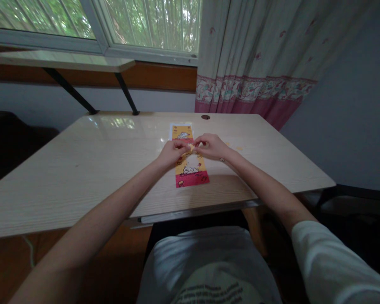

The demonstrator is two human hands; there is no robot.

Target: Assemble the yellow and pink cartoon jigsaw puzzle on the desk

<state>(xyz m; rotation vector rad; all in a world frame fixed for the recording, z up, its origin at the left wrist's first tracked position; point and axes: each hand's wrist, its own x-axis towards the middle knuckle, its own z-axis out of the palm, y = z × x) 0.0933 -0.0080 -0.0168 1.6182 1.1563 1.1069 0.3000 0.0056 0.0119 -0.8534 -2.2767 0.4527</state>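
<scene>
A yellow and red printed paper sheet (193, 177) with white cartoon animals lies on the desk before me. Above its middle my left hand (174, 153) and my right hand (211, 146) meet, thumbs and fingertips pinched. Between the fingertips is a small pale yellow piece (191, 147), perhaps a sticker; its exact kind is too small to make out. Both hands grip it from opposite sides. The sheet's far part, with another cartoon animal, shows beyond my fingers, and a pale backing edge (170, 131) shows at its left.
Small yellow pieces (239, 148) lie on the desk (114, 177) right of my right hand, and a small whitish piece (222, 160) lies under my right wrist. A raised shelf (82, 61) stands at the back left. A round cable hole (205, 117) is near the far edge, before the curtain.
</scene>
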